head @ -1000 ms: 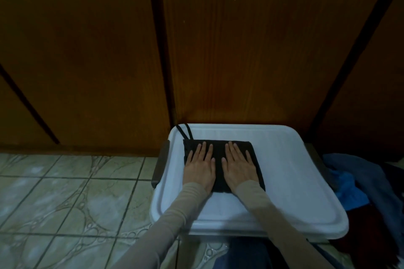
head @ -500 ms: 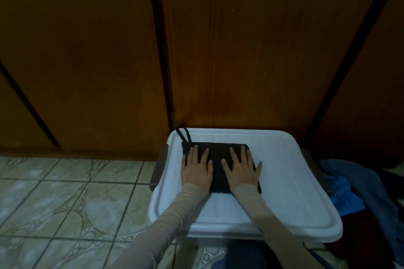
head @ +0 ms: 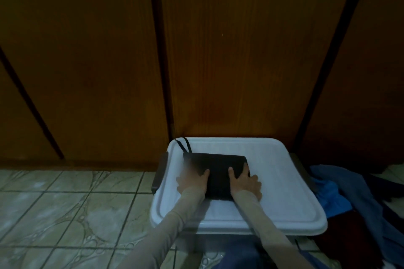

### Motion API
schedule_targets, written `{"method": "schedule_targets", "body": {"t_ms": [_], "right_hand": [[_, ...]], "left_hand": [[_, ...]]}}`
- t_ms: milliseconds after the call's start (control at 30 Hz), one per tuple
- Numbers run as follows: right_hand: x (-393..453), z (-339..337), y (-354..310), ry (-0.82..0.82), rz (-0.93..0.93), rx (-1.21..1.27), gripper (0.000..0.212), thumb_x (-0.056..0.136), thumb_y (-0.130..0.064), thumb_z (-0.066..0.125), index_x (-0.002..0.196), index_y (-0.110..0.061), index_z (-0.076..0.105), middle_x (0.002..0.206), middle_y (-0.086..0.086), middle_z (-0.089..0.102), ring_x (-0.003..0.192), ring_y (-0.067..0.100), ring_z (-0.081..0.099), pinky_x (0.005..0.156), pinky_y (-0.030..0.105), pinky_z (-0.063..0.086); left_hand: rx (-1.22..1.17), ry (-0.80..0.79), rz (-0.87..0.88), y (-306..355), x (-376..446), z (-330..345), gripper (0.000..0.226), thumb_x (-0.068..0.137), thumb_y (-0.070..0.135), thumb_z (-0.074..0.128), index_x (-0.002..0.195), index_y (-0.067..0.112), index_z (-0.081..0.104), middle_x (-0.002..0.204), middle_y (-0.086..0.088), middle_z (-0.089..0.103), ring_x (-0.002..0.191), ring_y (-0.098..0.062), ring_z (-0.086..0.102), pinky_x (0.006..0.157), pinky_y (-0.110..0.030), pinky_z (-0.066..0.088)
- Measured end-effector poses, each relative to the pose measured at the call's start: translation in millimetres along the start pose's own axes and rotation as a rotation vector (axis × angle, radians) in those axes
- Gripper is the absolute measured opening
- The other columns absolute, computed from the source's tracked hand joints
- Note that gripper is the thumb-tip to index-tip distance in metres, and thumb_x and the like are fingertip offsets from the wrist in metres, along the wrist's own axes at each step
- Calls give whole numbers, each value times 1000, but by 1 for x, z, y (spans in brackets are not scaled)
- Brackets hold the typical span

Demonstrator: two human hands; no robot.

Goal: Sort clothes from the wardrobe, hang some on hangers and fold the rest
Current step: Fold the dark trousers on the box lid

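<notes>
Since half a second ago my hands have slid outward from the top of the folded black garment toward its two side edges, and the fold now looks a little narrower under them.

My left hand sits at the garment's left edge, thumb lying on the dark cloth; the fingers are smeared by motion blur, so I cannot tell whether this grip is closed on the fabric or only resting against it. My right hand is at the right edge, thumb and forefinger laid on top of the cloth, the other fingers curled down around the side, gripping it. The garment lies between my two hands, touching both.

The garment rests flat on the white lid of a plastic storage bin, toward the lid's left half. Two thin black straps trail from the garment's far left corner over the lid's back rim.

Behind the bin stand dark wooden wardrobe doors. A pale patterned tile floor spreads to the left. To the right of the bin lies a heap of blue clothes.
</notes>
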State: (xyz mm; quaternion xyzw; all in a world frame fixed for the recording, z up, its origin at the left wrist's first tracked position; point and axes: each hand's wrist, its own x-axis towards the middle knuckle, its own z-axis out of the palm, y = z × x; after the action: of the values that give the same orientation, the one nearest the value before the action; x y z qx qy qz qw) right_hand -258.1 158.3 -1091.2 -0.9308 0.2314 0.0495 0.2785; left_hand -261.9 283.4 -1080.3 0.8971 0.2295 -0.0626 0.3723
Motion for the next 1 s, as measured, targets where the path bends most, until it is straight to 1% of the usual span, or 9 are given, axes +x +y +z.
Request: {"method": "schedule_targets", "body": {"t_ms": [100, 267, 400, 467, 567, 633, 767, 833, 1000], "right_hand": [[-4, -5, 5, -43, 9, 98, 67, 93, -59, 31, 149, -30, 7, 137, 18, 36, 124, 35, 39, 100, 44, 36], [-9, -18, 21, -28, 15, 121, 65, 94, -56, 33, 149, -30, 9, 141, 13, 40, 124, 35, 40, 103, 44, 35], [-17, -40, 30, 36, -52, 266, 63, 97, -48, 35, 149, -27, 8, 141, 18, 35, 123, 35, 43, 102, 42, 36], [-21, -58, 36, 124, -54, 285, 61, 97, -46, 35, 149, -28, 9, 142, 19, 28, 124, 36, 40, 101, 43, 36], [-25, -90, 51, 320, -67, 251, 58, 98, -45, 35, 149, -28, 14, 146, 19, 18, 130, 36, 30, 102, 44, 33], [-28, -116, 66, 430, -67, 236, 56, 98, -45, 35, 148, -28, 17, 144, 19, 19, 130, 36, 28, 101, 42, 34], [-37, -173, 108, 637, -17, 192, 55, 97, -46, 34, 147, -28, 19, 137, 16, 26, 122, 34, 35, 93, 39, 38], [-45, -200, 133, 715, 35, 188, 55, 98, -46, 34, 147, -28, 19, 139, 17, 25, 124, 34, 34, 95, 39, 37], [-74, -261, 194, 884, 131, 237, 55, 97, -42, 37, 147, -25, 21, 145, 22, 22, 130, 36, 30, 106, 43, 30]], "left_hand": [[-49, -13, 32, -4, -6, 0, 77, 89, 54, 49, 148, 27, 8, 137, -15, 45, 125, -34, 42, 106, -43, 35], [-175, -39, 182, 3, -28, 0, 70, 92, 46, 50, 148, 31, 12, 135, -16, 41, 120, -34, 47, 100, -39, 38], [-245, 43, 336, 17, -48, 6, 64, 92, 43, 50, 146, 31, 18, 139, -15, 36, 121, -33, 46, 101, -39, 39], [-267, 78, 412, 31, -57, 10, 62, 92, 43, 50, 146, 30, 20, 140, -13, 34, 123, -32, 45, 101, -37, 39], [-327, 85, 533, 60, -74, 22, 60, 92, 42, 51, 145, 31, 23, 134, -11, 38, 119, -30, 46, 97, -36, 41], [-378, 60, 601, 82, -87, 34, 60, 91, 43, 52, 144, 33, 25, 132, -10, 39, 118, -29, 47, 97, -38, 44], [-438, -24, 738, 131, -125, 62, 60, 91, 44, 51, 144, 34, 25, 137, -9, 37, 122, -28, 44, 100, -41, 43], [-459, -73, 817, 155, -148, 77, 59, 91, 45, 51, 144, 34, 25, 136, -8, 38, 121, -27, 45, 100, -43, 42], [-517, -213, 994, 202, -216, 107, 58, 92, 41, 51, 144, 31, 27, 137, -7, 37, 124, -24, 42, 100, -32, 35]]}}
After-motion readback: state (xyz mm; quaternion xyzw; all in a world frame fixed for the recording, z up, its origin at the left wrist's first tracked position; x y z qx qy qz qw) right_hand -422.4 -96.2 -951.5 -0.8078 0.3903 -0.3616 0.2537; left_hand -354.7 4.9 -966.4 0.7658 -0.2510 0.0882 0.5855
